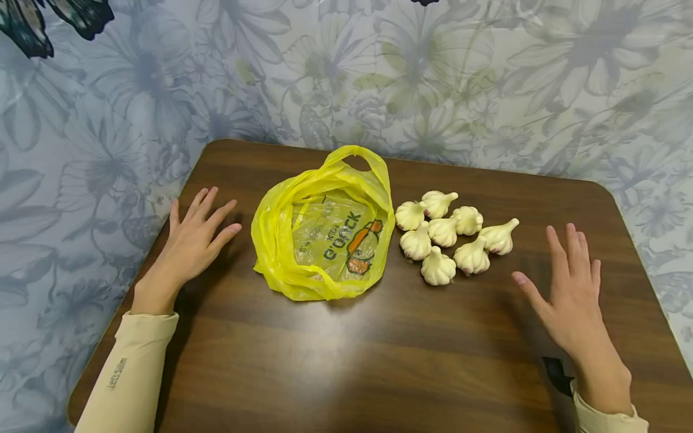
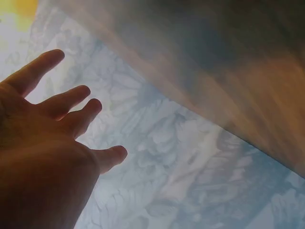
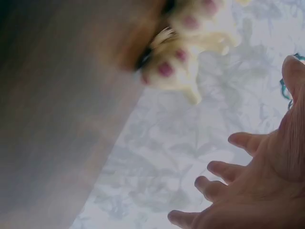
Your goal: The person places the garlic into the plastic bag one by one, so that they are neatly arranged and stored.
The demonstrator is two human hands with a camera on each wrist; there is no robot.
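A yellow plastic bag [image 1: 260, 240] lies on the table with its mouth spread wide, one handle loop standing up at the back and printed lettering visible inside. Right beside it, several garlic bulbs [image 1: 438, 267] sit in a loose cluster; some also appear in the right wrist view as blurred garlic bulbs [image 3: 169, 67]. To the left of the bag is my left hand [image 1: 189, 240], its fingers spread and holding nothing. My right hand [image 1: 576, 307] is to the right of the garlic, fingers extended and apart, also with nothing in it. Neither hand touches the bag or the bulbs.
The brown wooden table [image 1: 303, 373] has rounded far corners and its back edge is close to a floral-patterned wall [image 1: 335, 72]. Dark butterfly-like decorations [image 1: 86, 18] show at the upper left. A black strap piece [image 1: 557, 374] is by the right wrist.
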